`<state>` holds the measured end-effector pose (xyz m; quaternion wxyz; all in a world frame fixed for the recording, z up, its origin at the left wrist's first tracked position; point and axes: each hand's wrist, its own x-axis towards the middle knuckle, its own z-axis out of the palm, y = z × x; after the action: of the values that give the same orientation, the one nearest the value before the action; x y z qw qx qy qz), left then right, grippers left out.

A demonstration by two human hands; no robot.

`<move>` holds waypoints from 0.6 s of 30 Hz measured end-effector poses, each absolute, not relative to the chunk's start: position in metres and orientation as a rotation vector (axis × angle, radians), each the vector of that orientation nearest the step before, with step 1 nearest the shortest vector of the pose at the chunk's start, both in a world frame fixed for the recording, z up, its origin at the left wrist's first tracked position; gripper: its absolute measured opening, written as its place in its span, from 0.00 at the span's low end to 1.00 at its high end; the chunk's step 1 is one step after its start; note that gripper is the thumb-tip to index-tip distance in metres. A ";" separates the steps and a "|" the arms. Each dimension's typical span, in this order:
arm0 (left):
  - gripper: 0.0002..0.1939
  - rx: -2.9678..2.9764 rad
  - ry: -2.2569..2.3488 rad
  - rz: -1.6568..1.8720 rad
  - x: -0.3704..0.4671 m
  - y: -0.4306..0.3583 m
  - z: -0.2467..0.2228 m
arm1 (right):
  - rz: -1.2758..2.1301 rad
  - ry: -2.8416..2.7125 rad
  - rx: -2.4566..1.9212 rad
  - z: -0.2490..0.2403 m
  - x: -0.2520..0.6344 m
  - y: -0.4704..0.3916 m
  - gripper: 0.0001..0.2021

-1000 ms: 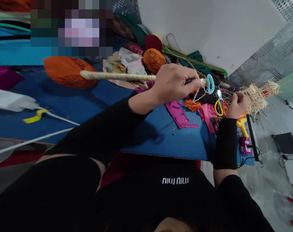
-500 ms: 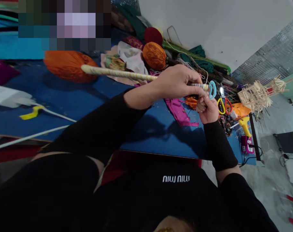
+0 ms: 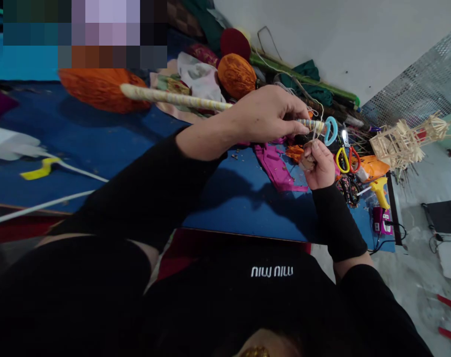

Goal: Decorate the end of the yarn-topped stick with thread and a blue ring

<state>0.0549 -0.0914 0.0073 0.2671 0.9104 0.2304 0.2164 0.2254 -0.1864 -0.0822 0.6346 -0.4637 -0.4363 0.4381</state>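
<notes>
My left hand (image 3: 272, 114) is closed round a slim stick (image 3: 180, 99) spirally wrapped in pale yellow strips. An orange cloth-covered ball (image 3: 98, 89) is at the stick's left end, partly hidden by blurring. A light blue loop (image 3: 331, 131) stands at its right end, just past my left fingertips. Below that end my right hand (image 3: 320, 166) pinches a pale strand (image 3: 314, 133) that runs up to the wrapped stick. Something brownish, too small to make out, shows against my right fingers.
Scissors (image 3: 347, 156) with yellow and red handles lie right of my hands, near a yellow glue gun (image 3: 379, 192). Magenta cloth (image 3: 275, 171) lies on the blue table (image 3: 225, 203). Behind are another orange ball (image 3: 236, 75) and green poles. A lattice of thin sticks (image 3: 400, 144) stands at right.
My right fingers have come down a little from the stick's end, and the strand between them and the stick now shows. My left hand still grips the stick.
</notes>
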 end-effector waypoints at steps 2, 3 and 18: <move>0.16 2.466 0.627 0.598 0.057 -0.091 0.005 | 1.008 -0.997 -1.072 -0.083 0.225 -0.186 0.28; 0.17 2.465 0.627 0.609 0.058 -0.090 0.003 | 1.025 -0.989 -1.073 -0.084 0.226 -0.186 0.28; 0.15 2.456 0.246 0.346 0.085 -0.091 -0.036 | 1.156 -0.804 -1.225 -0.099 0.279 -0.166 0.24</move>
<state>0.0845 -0.0907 -0.0362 0.3191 0.9338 0.0937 0.1316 0.2791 -0.1657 -0.0991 0.5952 -0.5273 -0.3462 0.4978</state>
